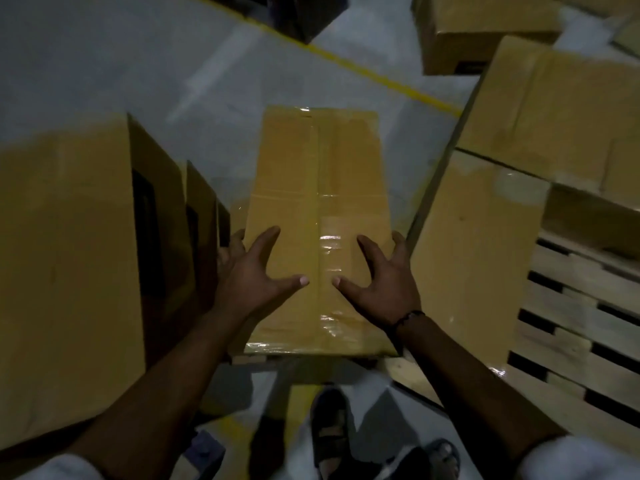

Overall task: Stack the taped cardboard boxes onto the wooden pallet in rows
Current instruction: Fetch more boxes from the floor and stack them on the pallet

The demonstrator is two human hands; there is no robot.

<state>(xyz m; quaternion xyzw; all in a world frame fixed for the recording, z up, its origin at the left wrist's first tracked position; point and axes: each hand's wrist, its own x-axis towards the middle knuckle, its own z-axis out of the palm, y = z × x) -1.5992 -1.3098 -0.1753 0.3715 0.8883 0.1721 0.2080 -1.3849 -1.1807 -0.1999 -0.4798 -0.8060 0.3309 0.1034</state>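
- Fingers [266, 237] of the left hand [252, 275] were spread wide on top of the taped box [318, 188]. The thumb lay inward toward the centre seam and the outer fingers bent over the box's left edge.
- On the opposite side the right hand [379, 278] mirrored it: fingers splayed, thumb pointing inward, outer fingers hooked over the right edge. A dark band [408, 317] circled that wrist.
- Both hands clamped the near end of the taped box, which sat in the centre of the frame. Its long side ran away from the person, and shiny clear tape ran along the seam and across the ends.
- At lower right lay the wooden pallet [571, 323], slats showing.
- Stacked boxes [554, 109] stood on its far part, at middle and upper right, just beside the taped box. Whether they touched it could not be told.
- A large box [65, 271] filled the left of the frame, close beside the left hand.
- Another carton [485, 29] stood at the top right on the grey floor [104, 64], beyond a yellow line [381, 74].
- Sandalled feet [329, 434] showed at the bottom centre.
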